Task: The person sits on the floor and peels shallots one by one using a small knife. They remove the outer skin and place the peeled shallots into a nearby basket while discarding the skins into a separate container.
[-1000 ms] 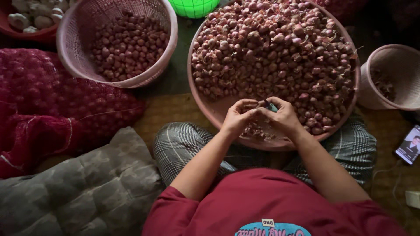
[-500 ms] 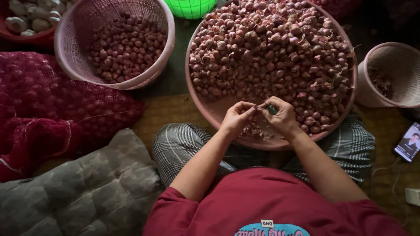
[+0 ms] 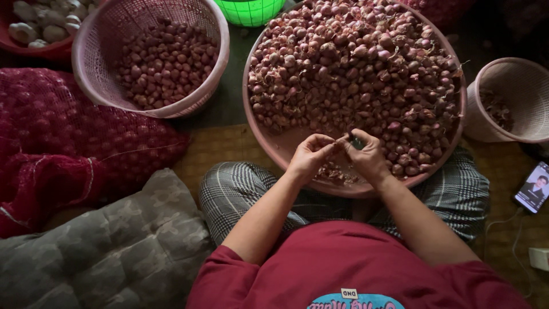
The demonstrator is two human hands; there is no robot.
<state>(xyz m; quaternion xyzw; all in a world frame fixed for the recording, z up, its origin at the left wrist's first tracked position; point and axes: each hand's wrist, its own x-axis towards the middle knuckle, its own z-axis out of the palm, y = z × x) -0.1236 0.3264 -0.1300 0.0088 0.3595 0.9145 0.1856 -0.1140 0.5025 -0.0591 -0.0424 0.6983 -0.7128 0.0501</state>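
shallot (image 3: 341,139): tiny, pale, mostly hidden, I pinch it over the near rim of the big pink tray (image 3: 297,143) | left hand (image 3: 309,157): fingers curled on it | right hand (image 3: 369,159): fingers closed on a small dark tool, touching it | tray: heaped with reddish-purple shallots | pink basket (image 3: 214,80): more, far left

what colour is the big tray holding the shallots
Pink, seen in the head view: the tray has a pale pink rim and base around the shallots.
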